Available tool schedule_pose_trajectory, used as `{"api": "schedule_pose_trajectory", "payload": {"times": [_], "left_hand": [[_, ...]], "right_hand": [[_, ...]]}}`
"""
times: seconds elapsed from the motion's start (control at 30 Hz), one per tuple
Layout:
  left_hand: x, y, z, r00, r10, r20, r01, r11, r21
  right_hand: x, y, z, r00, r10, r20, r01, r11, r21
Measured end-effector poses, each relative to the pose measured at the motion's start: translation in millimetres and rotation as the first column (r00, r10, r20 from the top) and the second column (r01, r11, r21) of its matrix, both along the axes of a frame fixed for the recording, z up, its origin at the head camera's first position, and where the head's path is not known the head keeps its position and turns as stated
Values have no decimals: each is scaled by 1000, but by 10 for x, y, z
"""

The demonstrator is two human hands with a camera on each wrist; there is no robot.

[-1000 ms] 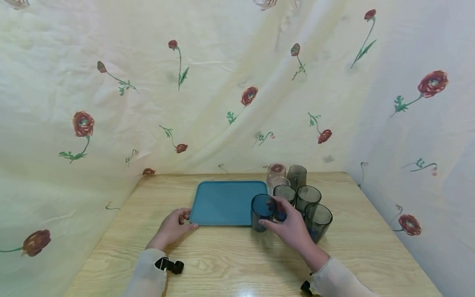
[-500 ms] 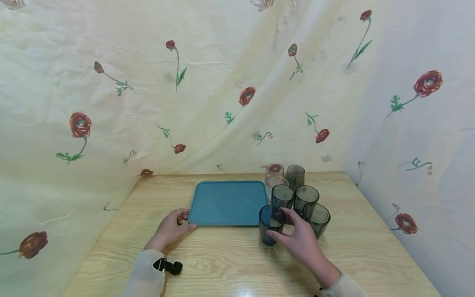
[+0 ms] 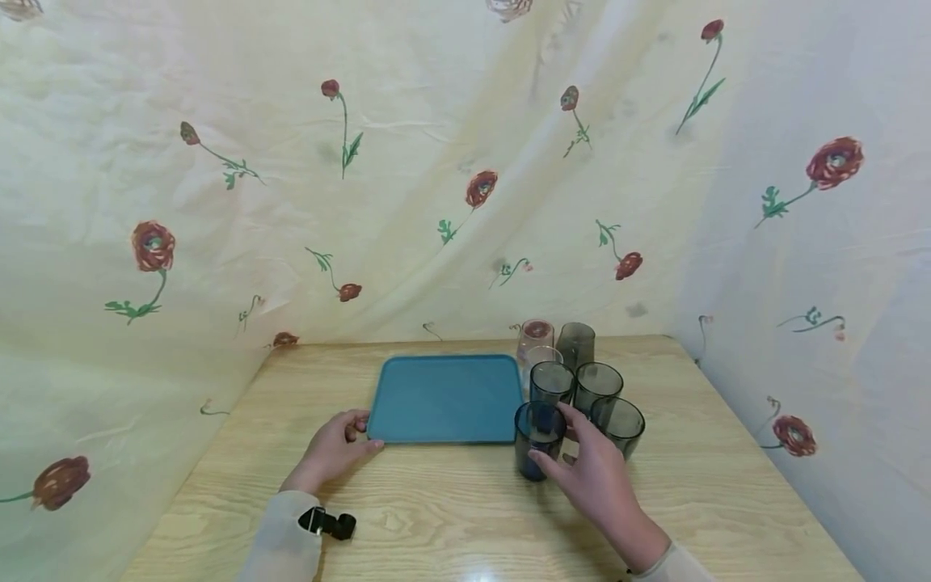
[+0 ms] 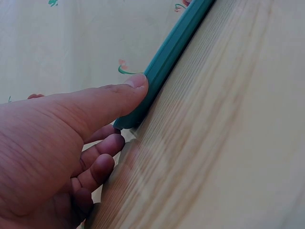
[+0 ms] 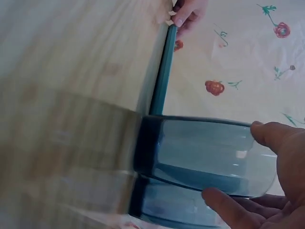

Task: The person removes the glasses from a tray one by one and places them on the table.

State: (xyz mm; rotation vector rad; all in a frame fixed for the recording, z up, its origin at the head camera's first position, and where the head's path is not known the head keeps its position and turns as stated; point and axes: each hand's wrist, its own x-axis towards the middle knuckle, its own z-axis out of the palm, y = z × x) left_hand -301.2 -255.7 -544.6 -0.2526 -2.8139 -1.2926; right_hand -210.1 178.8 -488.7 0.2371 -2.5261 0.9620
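Observation:
A dark, see-through drinking glass (image 3: pixel 528 444) stands upright by the near right corner of a blue tray (image 3: pixel 444 396). My right hand (image 3: pixel 598 469) grips this glass from the right, thumb on the near side and fingers around the far side. In the right wrist view the glass (image 5: pixel 205 148) has its base down at the wooden surface, and a second glass (image 5: pixel 176 202) shows beside it. My left hand (image 3: pixel 330 453) holds the tray's near left corner. In the left wrist view its thumb lies along the tray's side (image 4: pixel 164 67), with the other fingers curled at the corner.
Several more glasses stand right of the tray: smoky ones (image 3: pixel 618 424) close to my right hand, a smoky one (image 3: pixel 577 343) at the back, and clear pinkish ones (image 3: pixel 536 333) beside it. A flowered cloth (image 3: pixel 407 202) hangs behind the wooden table (image 3: pixel 422 509).
My right hand has brought the glass from over the tray's near right corner toward me and rightward, down beside the corner. The left hand has stayed at the tray.

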Motion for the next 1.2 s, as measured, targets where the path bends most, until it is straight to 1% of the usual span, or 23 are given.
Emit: {"api": "schedule_pose_trajectory", "payload": {"times": [0.1,0.23,0.43,0.57,0.7,1.0,1.1,1.2], "left_hand": [[-6,1,5,1000,-2,-4,2,1000,-5],[-10,4,8,1000,-1,-1,1,1000,-14],[-8,5,26,1000,-4,5,4,1000,5],[-6,-3,21,1000,-9,3,9,1000,-4],[-14,-13,-1,1000,-5,12,5,1000,-7],[-12,-1,-11,1000,2,7,-2,1000,-18],[-17,5,-11,1000,0,5,0,1000,-9],[-28,5,-20,1000,0,3,0,1000,-4]], "right_hand": [[10,5,15,994,-7,-109,17,996,88],[10,14,23,970,-1,-243,45,984,174],[6,22,34,920,28,-391,63,973,220],[11,35,45,888,59,-456,54,971,232],[21,48,63,868,81,-490,45,970,241],[40,73,100,850,92,-519,55,963,262],[40,86,94,850,87,-520,61,963,262],[47,109,82,862,73,-502,68,964,258]]}}
